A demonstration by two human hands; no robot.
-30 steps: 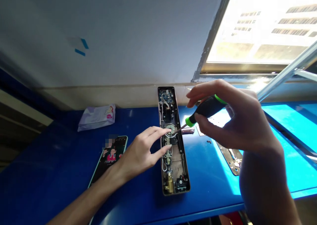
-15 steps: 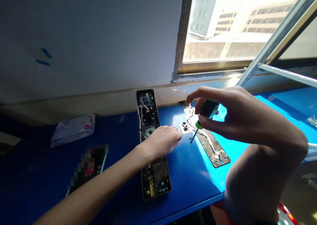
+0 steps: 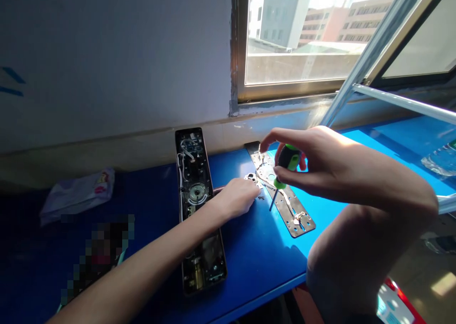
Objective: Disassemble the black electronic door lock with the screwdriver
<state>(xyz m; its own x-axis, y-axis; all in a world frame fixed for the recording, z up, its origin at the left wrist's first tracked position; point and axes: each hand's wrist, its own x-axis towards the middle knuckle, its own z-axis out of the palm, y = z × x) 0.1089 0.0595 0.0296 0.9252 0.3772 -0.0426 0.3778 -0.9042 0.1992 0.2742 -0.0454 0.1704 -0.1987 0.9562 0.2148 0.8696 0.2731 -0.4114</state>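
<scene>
My right hand [image 3: 320,165] is closed around a green and black screwdriver [image 3: 292,158], its shaft slanting down over the blue table. My left hand [image 3: 237,198] has curled fingers, and whatever they pinch is hidden. Just beyond those fingers lies a small metal plate [image 3: 252,177], partly covered; whether they touch it I cannot tell. Several tiny dark screws [image 3: 261,198] rest beside the left fingertips. A long black back plate with white cables [image 3: 302,227] lies under and beyond the screwdriver. Beneath my left forearm sits a long open housing [image 3: 197,192] with a circuit board and a brass part.
A phone-like device [image 3: 123,255], partly blurred out, and a white and purple packet [image 3: 80,193] lie on the left of the blue table [image 3: 252,276]. A metal frame [image 3: 402,98] stands at the right, before the window. The table's front edge runs below my hands.
My view has swung to the right. My left hand has moved rightward over the table, closer to the small metal plate and the screws. The screwdriver stays in my right hand, tip down, held more upright.
</scene>
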